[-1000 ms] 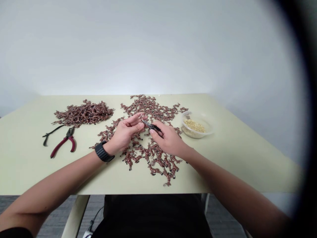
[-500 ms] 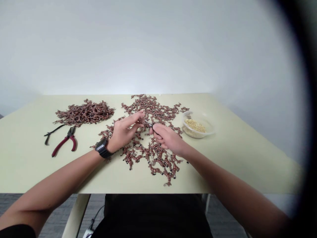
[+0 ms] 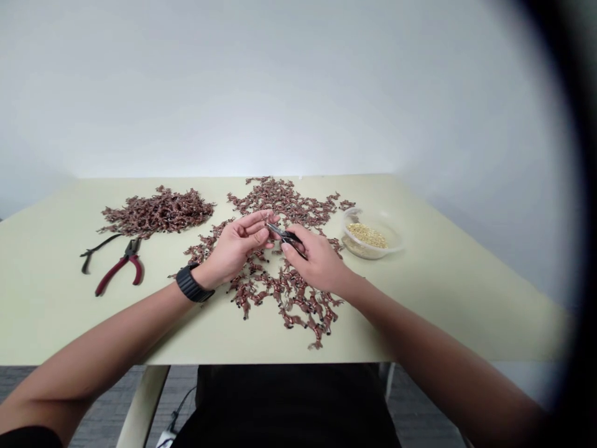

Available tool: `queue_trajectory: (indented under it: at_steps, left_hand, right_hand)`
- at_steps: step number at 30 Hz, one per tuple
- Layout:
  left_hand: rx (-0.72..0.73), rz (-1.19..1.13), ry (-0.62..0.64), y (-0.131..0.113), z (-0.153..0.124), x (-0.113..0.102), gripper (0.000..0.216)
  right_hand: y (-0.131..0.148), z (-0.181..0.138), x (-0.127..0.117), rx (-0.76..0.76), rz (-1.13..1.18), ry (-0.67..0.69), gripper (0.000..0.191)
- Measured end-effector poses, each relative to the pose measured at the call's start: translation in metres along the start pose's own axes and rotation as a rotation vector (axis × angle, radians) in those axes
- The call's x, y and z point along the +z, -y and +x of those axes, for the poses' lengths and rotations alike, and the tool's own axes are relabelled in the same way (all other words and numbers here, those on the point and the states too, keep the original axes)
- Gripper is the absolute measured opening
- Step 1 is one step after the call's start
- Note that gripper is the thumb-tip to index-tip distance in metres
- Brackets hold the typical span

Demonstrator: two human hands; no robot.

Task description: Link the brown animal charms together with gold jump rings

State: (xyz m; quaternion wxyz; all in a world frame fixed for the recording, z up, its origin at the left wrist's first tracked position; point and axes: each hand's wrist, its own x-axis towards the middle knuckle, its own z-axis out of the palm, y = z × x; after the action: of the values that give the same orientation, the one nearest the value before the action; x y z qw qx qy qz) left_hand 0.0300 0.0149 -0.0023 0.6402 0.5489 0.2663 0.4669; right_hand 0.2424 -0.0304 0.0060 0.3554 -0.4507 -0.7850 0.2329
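Observation:
My right hand (image 3: 319, 258) is wrapped round small black-handled pliers (image 3: 288, 238), whose metal jaws point left at the fingertips of my left hand (image 3: 237, 246). The left fingers are curled and pinched together at the jaw tips; what sits between them is too small and too covered to name. Below and around both hands lie many small brown animal figurines (image 3: 303, 302) with dark feet, spread over the middle of the table. To the right of my right hand stands a clear plastic bowl (image 3: 394, 239) with small gold-coloured pieces (image 3: 367, 236) in it.
A dense heap of brown figurines (image 3: 161, 211) lies at the back left of the pale table (image 3: 420, 311). In front of it rest red-handled pliers (image 3: 112, 274) and a thin black tool (image 3: 96, 250). A wall (image 3: 280, 93) rises behind the table.
My left hand has turned over so that its palm and curled fingers show. The right hand has rolled too, bringing the pliers' handles and jaws into clearer view.

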Motion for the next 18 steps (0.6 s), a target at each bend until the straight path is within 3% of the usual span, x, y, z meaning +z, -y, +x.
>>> queue_trajectory:
  at_steps: [7, 18]
  left_hand:
    - [0.034, 0.072, -0.022, -0.0006, -0.0015, 0.0012, 0.052]
    - [0.246, 0.462, -0.128, -0.0011, -0.0068, 0.0027, 0.056]
  right_hand:
    - [0.0036, -0.0012, -0.002, 0.051, 0.04, 0.03, 0.023]
    - [0.0036, -0.0001, -0.0001, 0.33, 0.497, 0.243, 0.038]
